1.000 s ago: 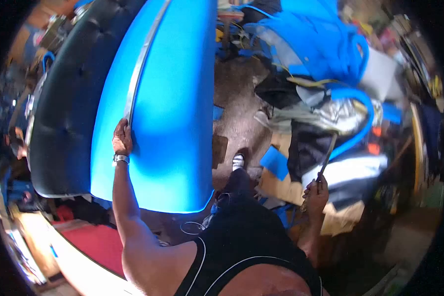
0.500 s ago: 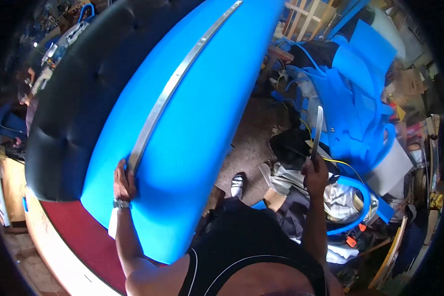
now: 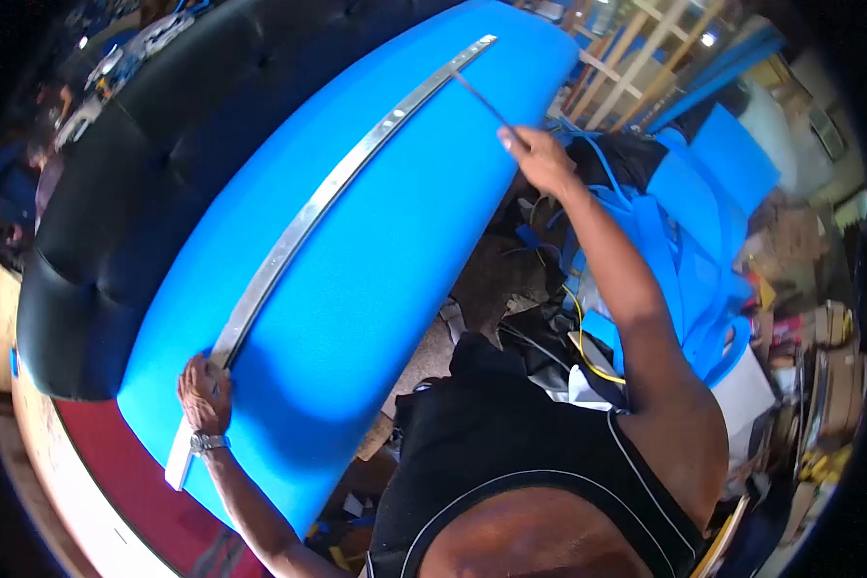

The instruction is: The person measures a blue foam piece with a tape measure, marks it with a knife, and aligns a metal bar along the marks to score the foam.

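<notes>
A large blue foam sheet point(image 3: 356, 260) lies before me with a long metal straightedge point(image 3: 303, 226) along it. My left hand point(image 3: 204, 393), with a watch on the wrist, presses on the near end of the straightedge, fingers spread flat. Near the far end, my right hand point(image 3: 538, 159) is closed round the handle of a long thin knife point(image 3: 482, 97). The blade reaches left to the straightedge's edge, its tip close to the metal.
A black tufted padded piece point(image 3: 116, 202) runs along the left of the foam. Blue foam scraps point(image 3: 689, 241) are heaped at the right. A wooden frame point(image 3: 645, 63) stands at the far right. A red surface point(image 3: 125, 462) shows at lower left.
My right hand has swung up and forward with the knife, from beside my body to the far part of the foam. My left hand stays on the straightedge, and the view has shifted.
</notes>
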Demonstrator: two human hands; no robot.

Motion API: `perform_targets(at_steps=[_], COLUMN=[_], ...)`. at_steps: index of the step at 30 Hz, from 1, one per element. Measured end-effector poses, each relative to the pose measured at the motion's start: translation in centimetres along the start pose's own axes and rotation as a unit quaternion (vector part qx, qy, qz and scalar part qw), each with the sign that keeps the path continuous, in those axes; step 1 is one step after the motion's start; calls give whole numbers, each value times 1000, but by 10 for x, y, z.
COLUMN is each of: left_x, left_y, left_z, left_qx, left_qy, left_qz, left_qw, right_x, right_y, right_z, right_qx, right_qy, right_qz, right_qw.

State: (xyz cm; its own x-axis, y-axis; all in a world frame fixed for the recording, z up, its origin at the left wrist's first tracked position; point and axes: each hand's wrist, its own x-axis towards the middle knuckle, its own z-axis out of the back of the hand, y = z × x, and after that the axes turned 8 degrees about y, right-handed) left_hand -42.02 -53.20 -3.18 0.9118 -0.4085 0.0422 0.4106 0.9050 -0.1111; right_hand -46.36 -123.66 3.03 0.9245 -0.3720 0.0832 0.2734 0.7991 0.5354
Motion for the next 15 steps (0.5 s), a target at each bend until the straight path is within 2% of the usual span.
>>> perform_targets(at_steps=[2,3,6,9,15], left_x=[5,7,13,19,59], left_y=[-23,-15,-43,-58,-50], left_z=[7,-8,6,15,3], left_qx=[-18,-17,1,-6,46], left_qy=[53,55,131,183,237], left_qz=[98,127,251,306,302], left_qw=[994,990,959,934,922], right_x=[76,112,188,246,349], right_y=[-34,-52,-66,-90,-84], right_z=[-12,-19,-14,-27,-58], right_qx=[-10,-3,-122,-164,-256], right_qy=[9,12,48,82,187], right_qz=[21,45,63,169,240], right_qw=[1000,999,989,968,918])
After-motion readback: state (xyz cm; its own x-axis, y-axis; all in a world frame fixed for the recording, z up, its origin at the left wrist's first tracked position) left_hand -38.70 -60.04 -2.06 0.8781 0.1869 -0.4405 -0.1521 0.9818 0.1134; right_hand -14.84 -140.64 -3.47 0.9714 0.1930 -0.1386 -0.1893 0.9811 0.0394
